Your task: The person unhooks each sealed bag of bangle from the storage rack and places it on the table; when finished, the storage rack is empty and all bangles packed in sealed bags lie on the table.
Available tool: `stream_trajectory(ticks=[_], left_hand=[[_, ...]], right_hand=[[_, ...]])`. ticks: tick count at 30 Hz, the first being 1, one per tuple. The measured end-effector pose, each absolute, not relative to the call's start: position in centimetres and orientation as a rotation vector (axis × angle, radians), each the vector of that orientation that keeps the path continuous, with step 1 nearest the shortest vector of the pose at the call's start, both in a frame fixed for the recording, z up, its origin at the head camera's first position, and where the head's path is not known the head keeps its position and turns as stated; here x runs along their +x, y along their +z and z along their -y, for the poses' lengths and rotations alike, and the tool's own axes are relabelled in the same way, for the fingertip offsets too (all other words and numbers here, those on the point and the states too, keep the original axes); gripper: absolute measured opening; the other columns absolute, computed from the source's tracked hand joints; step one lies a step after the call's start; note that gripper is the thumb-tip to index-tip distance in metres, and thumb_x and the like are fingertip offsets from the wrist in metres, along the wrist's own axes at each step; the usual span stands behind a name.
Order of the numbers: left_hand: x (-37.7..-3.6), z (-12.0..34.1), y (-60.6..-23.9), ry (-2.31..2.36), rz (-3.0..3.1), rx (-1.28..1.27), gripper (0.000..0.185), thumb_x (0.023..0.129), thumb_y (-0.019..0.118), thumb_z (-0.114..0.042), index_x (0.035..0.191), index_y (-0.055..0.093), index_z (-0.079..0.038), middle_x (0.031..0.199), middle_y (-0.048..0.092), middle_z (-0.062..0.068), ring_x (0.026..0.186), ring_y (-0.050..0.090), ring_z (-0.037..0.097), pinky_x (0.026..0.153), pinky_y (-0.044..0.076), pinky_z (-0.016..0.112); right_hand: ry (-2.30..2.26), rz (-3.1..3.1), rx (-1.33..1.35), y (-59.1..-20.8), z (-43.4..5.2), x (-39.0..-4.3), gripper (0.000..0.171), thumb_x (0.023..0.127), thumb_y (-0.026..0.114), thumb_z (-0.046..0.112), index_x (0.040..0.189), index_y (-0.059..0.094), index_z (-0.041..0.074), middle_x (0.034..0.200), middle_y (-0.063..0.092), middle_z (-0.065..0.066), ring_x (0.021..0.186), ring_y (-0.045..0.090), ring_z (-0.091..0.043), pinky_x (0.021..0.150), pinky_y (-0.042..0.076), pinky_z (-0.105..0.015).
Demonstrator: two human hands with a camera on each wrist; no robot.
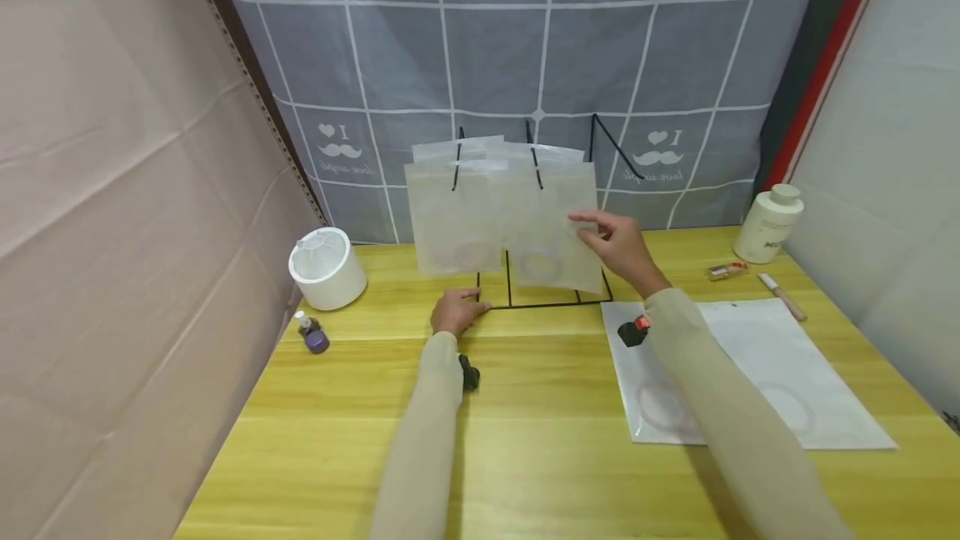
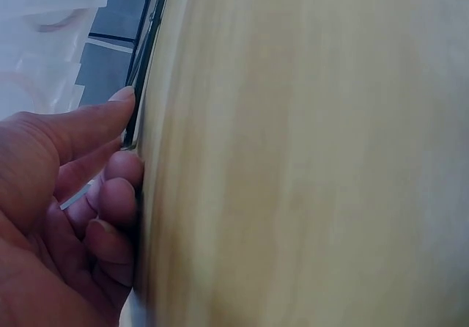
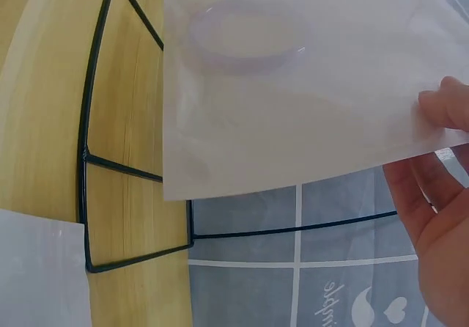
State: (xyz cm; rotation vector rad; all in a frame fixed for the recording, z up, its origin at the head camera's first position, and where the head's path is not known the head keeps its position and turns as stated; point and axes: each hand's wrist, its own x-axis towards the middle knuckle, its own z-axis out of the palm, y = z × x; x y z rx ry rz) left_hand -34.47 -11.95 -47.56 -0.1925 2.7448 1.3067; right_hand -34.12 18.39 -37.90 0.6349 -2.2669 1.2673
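Observation:
A black wire rack (image 1: pixel 525 303) stands on the yellow wooden table (image 1: pixel 540 407), with several translucent bags hanging from its hooks. My left hand (image 1: pixel 455 311) rests on the table at the rack's front left corner. In the left wrist view its thumb (image 2: pixel 110 111) lies along the wire base (image 2: pixel 150 41), with the other fingers curled beside it. My right hand (image 1: pixel 596 227) pinches the right edge of the front bag (image 1: pixel 555 223), which holds a clear ring (image 1: pixel 540 261). The right wrist view shows the thumb (image 3: pixel 447 103) on that bag (image 3: pixel 293 107) above the rack base (image 3: pixel 88 158).
A white round container (image 1: pixel 327 267) and a small purple bottle (image 1: pixel 311 334) sit at the left. At the right lie flat white bags (image 1: pixel 757 373), a white bottle (image 1: pixel 768 223), a small packet (image 1: pixel 726 271) and a stick (image 1: pixel 782 296). A grey checked cloth hangs behind.

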Motion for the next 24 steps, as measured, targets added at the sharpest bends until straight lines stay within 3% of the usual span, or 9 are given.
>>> stream_trajectory(ticks=[5,24], left_hand=[[-34.5,12.0,-47.6,1.325,-2.740,-0.189,0.045,0.090,0.078,-0.030,0.133,0.069,-0.022,0.064,0.072,0.007,0.043,0.053,0.014,0.039,0.031,0.026],[-34.5,11.8,-47.8,1.310,-2.750,-0.222,0.044,0.090,0.078,-0.031,0.132,0.069,-0.025,0.065,0.072,0.009,0.045,0.054,0.014,0.041,0.031,0.027]], right_hand=[[1.182,2.283,0.686,-37.8,-18.6,-33.4,0.027,0.095,0.070,0.006,0.121,0.074,0.008,0.122,0.072,-0.011,0.072,0.058,-0.007,0.066,0.048,-0.017],[1.004,2.209,0.796,-36.3,-19.9,-29.4,0.028,0.089,0.074,-0.003,0.113,0.079,0.009,0.112,0.075,-0.010,0.082,0.068,-0.012,0.066,0.049,-0.012]])
